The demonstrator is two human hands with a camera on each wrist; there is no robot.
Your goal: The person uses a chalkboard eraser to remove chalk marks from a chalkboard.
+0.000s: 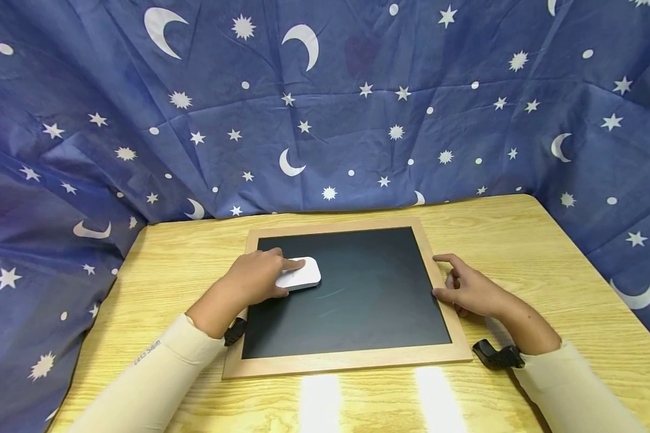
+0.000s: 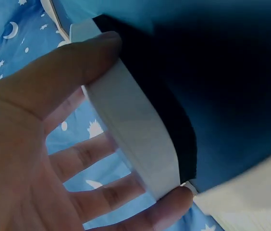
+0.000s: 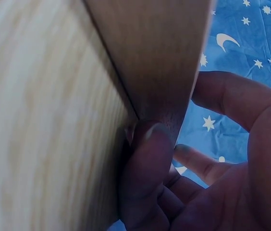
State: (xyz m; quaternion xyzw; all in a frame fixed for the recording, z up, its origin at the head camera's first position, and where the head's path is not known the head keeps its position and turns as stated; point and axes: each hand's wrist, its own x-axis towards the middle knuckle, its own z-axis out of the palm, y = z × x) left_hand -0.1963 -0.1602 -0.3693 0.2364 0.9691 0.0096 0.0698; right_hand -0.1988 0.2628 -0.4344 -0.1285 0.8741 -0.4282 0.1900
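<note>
A chalkboard point(image 1: 374, 300) with a pale wooden frame point(image 1: 352, 361) lies on the table. On its left part sits a white board eraser point(image 1: 303, 275) with a black underside, which shows dark in the left wrist view. My left hand point(image 1: 257, 276) grips the eraser, thumb on the near side, index finger stretched along the top and the other fingers round the far side. At the frame's right edge is my right hand point(image 1: 471, 290), its index fingertip and thumb touching the wood. In the right wrist view the thumb point(image 3: 147, 159) rests against the frame's side.
Two faint light streaks point(image 1: 331, 293) mark the board just right of the eraser. The wood-grain table point(image 1: 498, 234) extends round the frame, with bright reflections at its near side. A blue cloth point(image 1: 346, 108) with moons and stars hangs behind and at both sides.
</note>
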